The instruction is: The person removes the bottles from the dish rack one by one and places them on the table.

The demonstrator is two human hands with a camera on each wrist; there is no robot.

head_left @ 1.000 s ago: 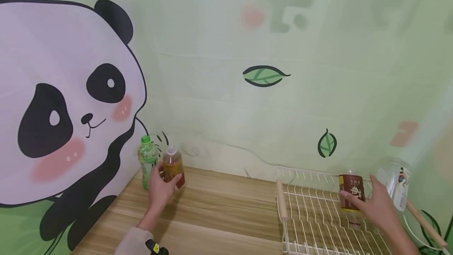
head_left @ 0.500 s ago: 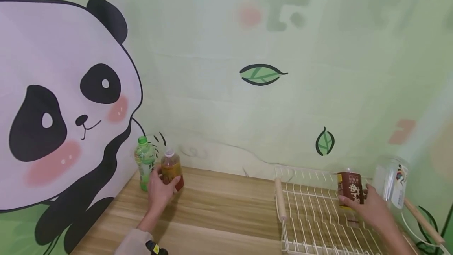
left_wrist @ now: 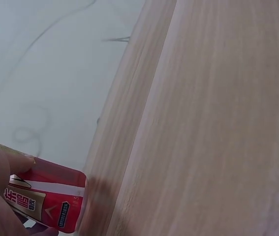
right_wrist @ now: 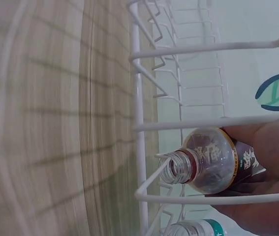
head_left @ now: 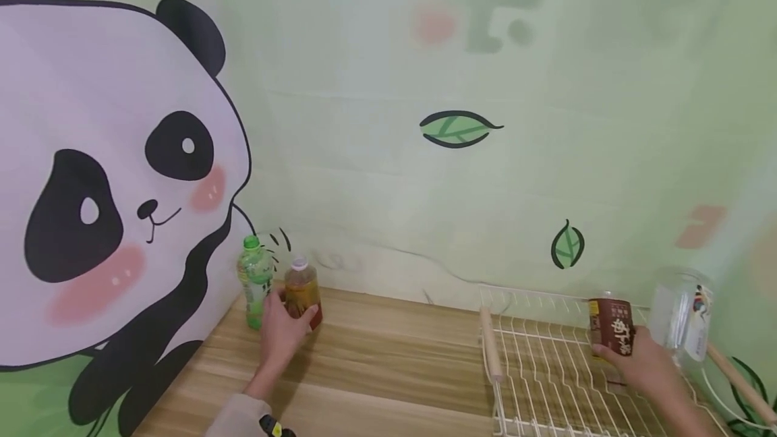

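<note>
My left hand (head_left: 282, 329) grips a bottle of reddish-brown drink (head_left: 301, 288) standing upright at the back left of the table. Its red label (left_wrist: 55, 196) shows beside my thumb in the left wrist view. Just left of it stands a green-capped bottle (head_left: 255, 282). Over on the right, my right hand (head_left: 652, 369) holds a clear plastic bottle with a dark red label (head_left: 612, 326), turned upside down in the white wire rack (head_left: 540, 297). Its uncapped threaded neck (right_wrist: 178, 167) points down among the wires.
Behind my right hand a larger clear bottle (head_left: 680, 315) also stands upside down in the rack. Wooden handles (head_left: 492, 344) flank the rack on both sides. A printed cloth wall (head_left: 376, 174) closes off the back of the wooden table (head_left: 376, 356).
My right hand's fingers have come down and closed in around the dark red bottle. The left hand stays on its bottle. The head view has shifted slightly.
</note>
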